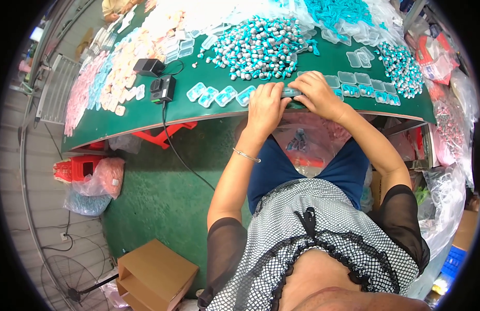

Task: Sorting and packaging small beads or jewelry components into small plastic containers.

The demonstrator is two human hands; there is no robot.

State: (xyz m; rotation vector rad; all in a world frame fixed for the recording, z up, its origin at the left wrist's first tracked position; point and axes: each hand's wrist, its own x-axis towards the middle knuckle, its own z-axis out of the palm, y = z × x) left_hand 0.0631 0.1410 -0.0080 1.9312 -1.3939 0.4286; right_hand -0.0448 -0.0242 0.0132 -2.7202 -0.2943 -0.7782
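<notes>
Here, both hands close on one small case at the near tabletop edge.
The left hand (266, 103) and right hand (316, 94) pinch the case (291, 93) between them on the green tabletop (146, 116); a pile of grey-and-teal pieces (258, 46) lies just beyond.

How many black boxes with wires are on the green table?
2. A small black plastic adapter box sits left of the grey-and-teal pile, and a flatter black rectangular device lies just below it, near the table's edge. Others may hide under the piles.
</notes>
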